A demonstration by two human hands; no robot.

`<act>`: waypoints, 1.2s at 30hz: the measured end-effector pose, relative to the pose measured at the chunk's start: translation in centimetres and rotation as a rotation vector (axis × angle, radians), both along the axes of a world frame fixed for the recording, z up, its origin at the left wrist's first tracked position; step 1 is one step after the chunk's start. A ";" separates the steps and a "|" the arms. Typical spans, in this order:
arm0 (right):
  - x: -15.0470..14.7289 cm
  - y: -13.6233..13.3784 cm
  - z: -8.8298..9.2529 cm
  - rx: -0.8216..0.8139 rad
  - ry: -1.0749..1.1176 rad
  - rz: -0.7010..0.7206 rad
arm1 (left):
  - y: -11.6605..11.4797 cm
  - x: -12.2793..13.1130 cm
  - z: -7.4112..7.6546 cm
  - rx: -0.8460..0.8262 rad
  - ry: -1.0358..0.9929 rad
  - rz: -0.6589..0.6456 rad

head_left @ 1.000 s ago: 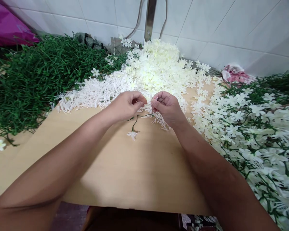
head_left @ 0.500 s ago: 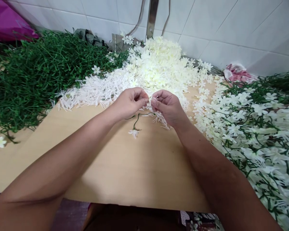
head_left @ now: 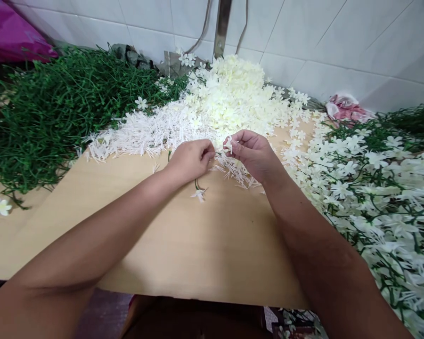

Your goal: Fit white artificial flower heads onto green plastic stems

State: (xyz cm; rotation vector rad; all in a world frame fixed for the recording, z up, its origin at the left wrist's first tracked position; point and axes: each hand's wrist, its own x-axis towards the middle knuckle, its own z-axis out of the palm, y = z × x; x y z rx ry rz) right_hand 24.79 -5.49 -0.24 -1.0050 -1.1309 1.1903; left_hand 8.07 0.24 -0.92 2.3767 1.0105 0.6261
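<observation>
My right hand pinches a small white artificial flower between thumb and fingertips. My left hand is lower on the board, its fingers curled in over a green plastic stem; the grip itself is partly hidden by the hand. Below the left hand a piece of that stem sticks out, ending in a white blossom. Just behind both hands lie loose white stamen strands and a heap of cream-white petal flowers.
A big pile of green stems fills the left. Finished-looking white flowers on stems heap up at the right. A red and white cloth lies against the tiled wall. A magenta bag sits top left. The tan board lies in front.
My hands have drawn apart. The left hand has come down over the green stem lying on the board, and the right hand has shifted slightly right with the white flower.
</observation>
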 end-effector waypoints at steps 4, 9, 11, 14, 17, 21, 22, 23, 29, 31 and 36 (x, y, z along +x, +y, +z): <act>-0.2 0.1 -0.5 -0.032 0.017 -0.010 | 0.3 -0.3 0.4 -0.196 -0.184 -0.004; -0.6 0.2 -1.2 -0.074 0.083 -0.025 | -0.3 0.4 0.5 -0.414 -0.333 -0.074; -0.6 0.3 -1.3 -0.081 0.118 -0.024 | -0.5 0.6 0.7 -0.467 -0.367 -0.066; -0.7 0.3 -1.3 -0.083 0.155 -0.013 | -0.7 0.6 1.2 -0.540 -0.405 -0.013; -0.7 0.2 -1.1 -0.064 0.186 -0.014 | -0.7 0.6 1.6 -0.621 -0.454 0.060; -0.9 0.2 -1.1 -0.037 0.172 -0.024 | -0.7 0.7 1.9 -0.699 -0.517 0.087; -0.9 0.2 -1.1 -0.030 0.164 -0.028 | -0.7 0.7 2.0 -0.710 -0.522 0.089; -0.9 0.2 -1.1 -0.025 0.155 -0.032 | -0.7 0.6 2.0 -0.717 -0.521 0.091; -0.9 0.3 -1.3 -0.025 0.098 -0.076 | -0.7 0.5 2.2 -0.725 -0.495 0.101; -1.1 0.3 -1.2 -0.005 0.075 -0.098 | -0.8 0.6 2.3 -0.724 -0.493 0.108; -1.5 0.2 -1.1 0.159 -0.137 -0.177 | -0.7 0.5 2.2 -0.720 -0.497 0.143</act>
